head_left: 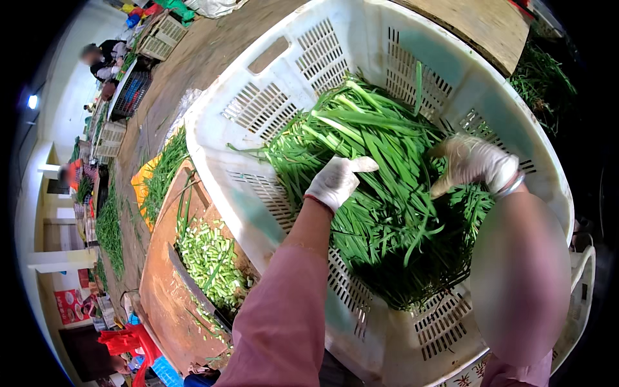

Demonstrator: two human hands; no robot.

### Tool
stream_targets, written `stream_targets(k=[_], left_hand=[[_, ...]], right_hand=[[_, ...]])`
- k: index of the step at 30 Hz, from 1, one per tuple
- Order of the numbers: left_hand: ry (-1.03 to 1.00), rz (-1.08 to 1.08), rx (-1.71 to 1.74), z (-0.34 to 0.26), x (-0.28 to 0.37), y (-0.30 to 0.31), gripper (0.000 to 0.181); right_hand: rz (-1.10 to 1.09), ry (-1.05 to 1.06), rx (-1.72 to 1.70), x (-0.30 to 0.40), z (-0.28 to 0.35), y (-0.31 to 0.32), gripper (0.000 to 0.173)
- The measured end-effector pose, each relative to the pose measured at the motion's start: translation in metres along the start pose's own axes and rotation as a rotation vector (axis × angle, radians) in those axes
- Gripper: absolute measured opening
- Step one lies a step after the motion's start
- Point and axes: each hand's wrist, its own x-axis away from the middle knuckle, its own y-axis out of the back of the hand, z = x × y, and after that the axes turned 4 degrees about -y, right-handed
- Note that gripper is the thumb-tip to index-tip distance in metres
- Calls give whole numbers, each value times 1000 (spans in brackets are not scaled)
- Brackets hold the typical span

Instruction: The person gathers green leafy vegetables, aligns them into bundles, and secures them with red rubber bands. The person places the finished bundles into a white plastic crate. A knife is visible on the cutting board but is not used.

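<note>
A large white plastic crate (213, 140) with slotted walls holds a heap of garlic chives (382, 145), with long flat green leaves and pale stems. My left hand (336, 183), in a thin whitish glove, is at the heap's left side. Its thumb lies across the leaves, and the curled fingers are partly hidden among them. On the heap's right, my right hand (469, 162), gloved too and slightly blurred, has thumb and fingers apart beside the leaves. Nothing shows between them. A metal band circles the right wrist.
Left of the crate, a brown board (164, 290) carries chopped green stems (213, 261) and a long knife blade (196, 285). More greens (167, 174) lie on a yellow sheet beyond. A wooden panel (474, 29) adjoins the crate's far rim. People (104, 58) sit near distant crates.
</note>
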Motion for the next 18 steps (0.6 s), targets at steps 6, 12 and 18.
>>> stream_targets(k=[6, 12, 18], left_hand=[[-247, 115, 76, 3, 4, -23, 24], [-719, 168, -717, 12, 3, -30, 37], [-481, 152, -5, 27, 7, -78, 91]], right_hand=[[-507, 680, -851, 0, -1, 38, 114], [-304, 628, -709, -32, 55, -14, 117], [-458, 485, -1054, 2, 58, -34, 107]])
